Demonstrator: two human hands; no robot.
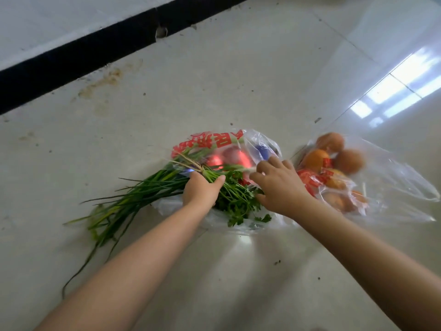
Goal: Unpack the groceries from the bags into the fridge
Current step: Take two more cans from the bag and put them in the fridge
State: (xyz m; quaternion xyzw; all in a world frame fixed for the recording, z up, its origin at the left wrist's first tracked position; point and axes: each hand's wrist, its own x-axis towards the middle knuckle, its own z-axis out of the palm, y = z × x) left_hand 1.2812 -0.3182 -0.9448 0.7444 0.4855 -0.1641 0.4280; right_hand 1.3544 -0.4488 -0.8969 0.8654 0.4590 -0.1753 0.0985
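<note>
Two clear plastic bags with red print lie on the floor. The left bag (214, 142) holds red tomatoes (235, 157) and something purple. A tied bunch of green onions (133, 194) and a bunch of cilantro (236, 199) stick out of it toward me. My left hand (201, 191) grips the bunches where their stems are tied. My right hand (278, 185) hovers over the bag's mouth with fingers spread and relaxed, holding nothing. The right bag (386, 185) holds several oranges (317, 160).
The groceries lie on a pale tiled floor (238, 68) with stains at the left. A black baseboard (95, 53) runs diagonally along the white wall at the top left. Window light reflects on the tiles at the right. No fridge is in view.
</note>
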